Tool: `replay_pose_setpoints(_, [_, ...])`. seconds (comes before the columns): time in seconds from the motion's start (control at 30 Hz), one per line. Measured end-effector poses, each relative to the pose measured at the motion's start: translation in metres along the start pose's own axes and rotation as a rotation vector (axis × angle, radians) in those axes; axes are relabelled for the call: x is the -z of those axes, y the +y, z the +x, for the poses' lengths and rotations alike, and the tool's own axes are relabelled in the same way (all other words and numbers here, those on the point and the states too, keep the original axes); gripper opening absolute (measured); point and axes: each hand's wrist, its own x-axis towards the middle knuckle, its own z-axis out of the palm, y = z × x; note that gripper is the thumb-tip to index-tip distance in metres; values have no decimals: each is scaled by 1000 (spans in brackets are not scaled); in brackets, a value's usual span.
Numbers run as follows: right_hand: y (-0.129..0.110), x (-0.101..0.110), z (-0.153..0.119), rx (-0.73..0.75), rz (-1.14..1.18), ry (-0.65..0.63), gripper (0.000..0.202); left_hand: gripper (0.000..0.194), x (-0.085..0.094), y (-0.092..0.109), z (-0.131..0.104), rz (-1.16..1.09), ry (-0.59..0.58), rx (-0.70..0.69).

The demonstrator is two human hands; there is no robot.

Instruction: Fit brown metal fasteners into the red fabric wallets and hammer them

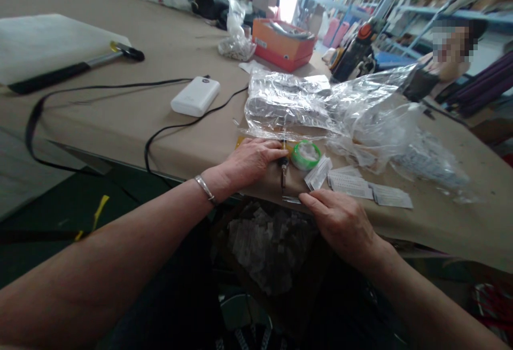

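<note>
My left hand, with a silver bangle on its wrist, lies palm down near the table's front edge, fingers stretched out over a flat yellow thing. Its fingertips reach a slim dark tool with a metal tip pointing toward me. My right hand is at the table edge, thumb and forefinger closed on the end of a thin white label strip. Between and beyond my hands are a round green-rimmed container and small stacks of printed white labels.
Clear plastic bags lie behind the labels. A white power bank and black cable are left. An orange box stands farther back. Below the edge is a box of pale scraps. Another person's hand is at far right.
</note>
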Motion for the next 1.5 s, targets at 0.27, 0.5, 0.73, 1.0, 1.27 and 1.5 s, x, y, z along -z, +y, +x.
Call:
replay_pose_setpoints(0.27, [-1,-2,2,-39,14,-46,26,41,1,1,0,6,-15,0])
replay_pose_setpoints(0.5, [1,4,5,-40,-8,-42,27,41,1,2,0,11,-5,13])
replay_pose_setpoints(0.73, [2,16,17,11,-68,-114,24,39,3,3,0,20,-16,21])
replay_pose_setpoints(1.0, [-1,43,39,141,-132,-255,14,40,-1,1,-2,3,18,-1])
replay_pose_setpoints(1.27, [-6,49,56,209,-172,-333,15,37,-1,1,-2,-15,19,4])
replay_pose_setpoints(1.5, [-2,43,35,47,78,-514,15,38,-1,1,-2,-10,23,11])
